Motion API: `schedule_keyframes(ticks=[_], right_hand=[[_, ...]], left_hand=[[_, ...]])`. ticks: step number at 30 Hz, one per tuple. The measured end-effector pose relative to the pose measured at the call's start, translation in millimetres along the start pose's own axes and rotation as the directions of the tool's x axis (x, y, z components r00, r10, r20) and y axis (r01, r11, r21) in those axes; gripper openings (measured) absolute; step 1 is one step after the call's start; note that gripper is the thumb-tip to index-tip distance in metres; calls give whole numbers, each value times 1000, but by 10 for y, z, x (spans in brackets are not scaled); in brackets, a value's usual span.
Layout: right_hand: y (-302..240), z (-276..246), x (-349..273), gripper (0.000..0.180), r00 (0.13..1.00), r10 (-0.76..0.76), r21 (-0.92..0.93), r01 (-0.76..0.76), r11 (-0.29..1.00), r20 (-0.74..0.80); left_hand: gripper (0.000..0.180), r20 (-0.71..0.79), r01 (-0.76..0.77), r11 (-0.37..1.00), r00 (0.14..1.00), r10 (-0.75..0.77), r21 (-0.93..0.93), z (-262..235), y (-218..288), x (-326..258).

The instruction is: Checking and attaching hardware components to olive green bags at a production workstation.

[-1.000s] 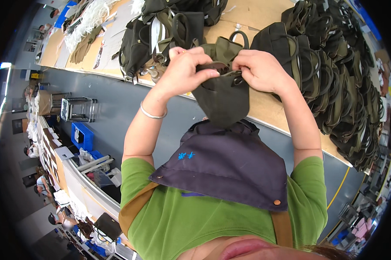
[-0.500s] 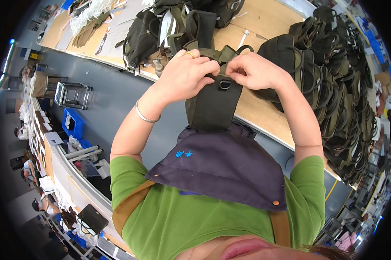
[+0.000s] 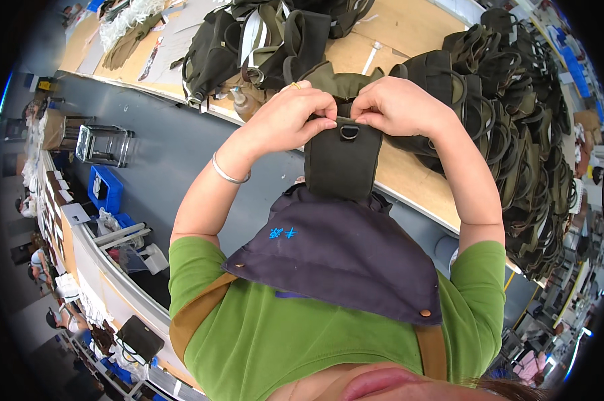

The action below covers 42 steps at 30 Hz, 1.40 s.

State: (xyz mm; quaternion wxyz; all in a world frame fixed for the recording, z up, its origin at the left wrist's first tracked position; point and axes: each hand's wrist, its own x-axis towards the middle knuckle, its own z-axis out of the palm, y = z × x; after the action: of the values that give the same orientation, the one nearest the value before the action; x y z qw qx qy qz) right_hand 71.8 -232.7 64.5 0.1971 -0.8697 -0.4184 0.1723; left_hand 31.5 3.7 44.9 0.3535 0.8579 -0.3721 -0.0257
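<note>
A dark olive fabric bag [image 3: 343, 164] hangs upright in front of my apron, over the table's near edge. On its upper face sits a metal D-ring [image 3: 349, 131]. My left hand [image 3: 294, 117] pinches the bag's top edge just left of the ring. Opposite it, my right hand [image 3: 399, 107] pinches the same edge right of the ring, thumb and forefinger together. Behind my fingers, a lighter olive flap or strap [image 3: 345, 81] rises from the bag. The far side of the bag is hidden.
Several similar dark bags [image 3: 502, 134] are piled on the right of the wooden table [image 3: 399, 30]. More bags [image 3: 268, 40] lie at the far left, beside a clear bottle [image 3: 244, 103]. On the floor stand a metal-framed stool [image 3: 105, 145] and a blue crate [image 3: 106, 189].
The bag has shifted slightly right and its front now faces me more squarely. Both hands still pinch its top edge, and the left fingers have moved closer to the ring.
</note>
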Motion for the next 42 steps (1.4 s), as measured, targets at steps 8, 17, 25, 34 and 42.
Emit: schedule_keyframes(ticks=[8, 17, 25, 34, 42], right_hand=[[-20, 71, 55, 12, 999, 53, -146, -53, 988, 1], [72, 38, -51, 16, 997, -72, 109, 73, 991, -19], [123, 93, -72, 18, 999, -47, 67, 49, 997, -21], [122, 169, -104, 14, 998, -18, 212, 30, 977, -59], [140, 140, -157, 14, 995, 18, 248, 6, 969, -96]], left_hand=[[11, 51, -27, 999, 998, 28, -21, -1, -27, -21], [14, -56, 18, 998, 998, -21, -61, 63, -141, -63], [14, -90, -8, 999, 996, 12, 47, 94, -181, -64], [12, -96, -24, 1000, 995, 23, -7, 166, -249, -71], [12, -122, -73, 954, 986, 113, 292, -6, -180, -19]])
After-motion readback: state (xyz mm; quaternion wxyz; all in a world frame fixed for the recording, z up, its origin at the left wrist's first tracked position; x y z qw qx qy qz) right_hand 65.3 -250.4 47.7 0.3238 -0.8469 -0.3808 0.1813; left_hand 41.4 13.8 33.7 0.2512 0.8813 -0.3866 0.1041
